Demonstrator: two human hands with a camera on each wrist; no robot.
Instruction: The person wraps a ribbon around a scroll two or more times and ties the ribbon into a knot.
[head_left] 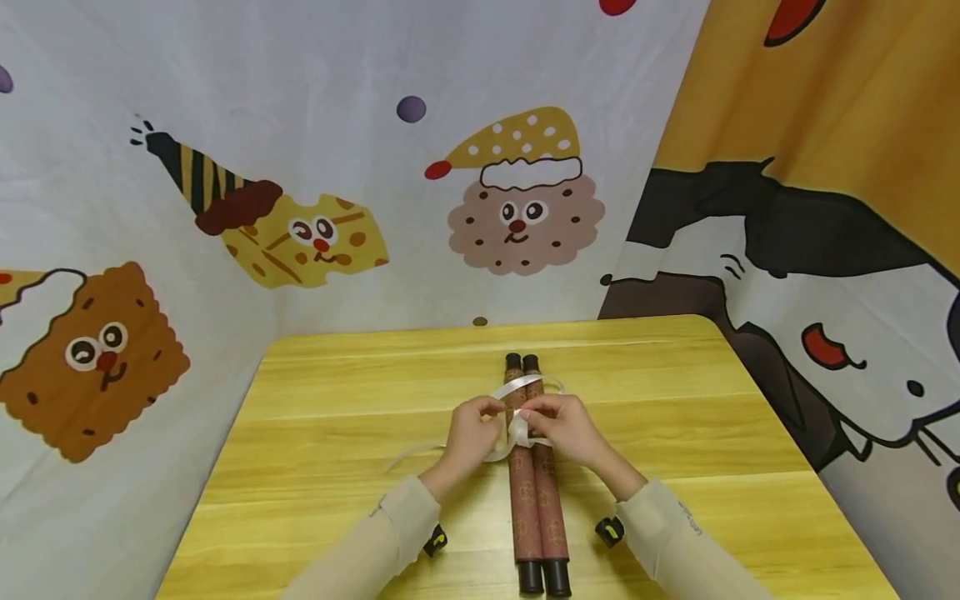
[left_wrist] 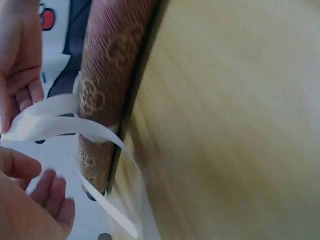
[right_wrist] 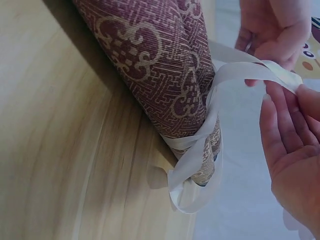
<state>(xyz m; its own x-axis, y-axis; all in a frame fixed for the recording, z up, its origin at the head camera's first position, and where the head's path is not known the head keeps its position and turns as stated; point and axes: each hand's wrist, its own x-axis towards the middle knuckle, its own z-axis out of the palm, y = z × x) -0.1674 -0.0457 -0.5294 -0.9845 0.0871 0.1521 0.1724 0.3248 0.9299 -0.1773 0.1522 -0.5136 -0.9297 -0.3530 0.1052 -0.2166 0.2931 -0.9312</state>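
Two rolled scrolls (head_left: 534, 500), reddish-brown with a gold pattern and dark end knobs, lie side by side on the table. A white ribbon (head_left: 517, 433) wraps around them and forms raised loops near their upper middle. My right hand (head_left: 566, 427) pinches the ribbon between thumb and forefinger just above the scrolls; the right wrist view shows this ribbon (right_wrist: 250, 70) running to the thumb. Close to it, my left hand (head_left: 474, 437) pinches at the ribbon with thumb and forefinger, other fingers loosely curled. Loose ribbon (left_wrist: 135, 165) hangs past the scroll's side in the left wrist view.
The scrolls rest on a yellow wood-grain table (head_left: 315, 400) with rounded far corners. A cartoon-printed white curtain (head_left: 337, 100) hangs behind it, and an orange printed panel (head_left: 862, 108) is at the right. One ribbon tail (head_left: 412, 452) trails left across the tabletop.
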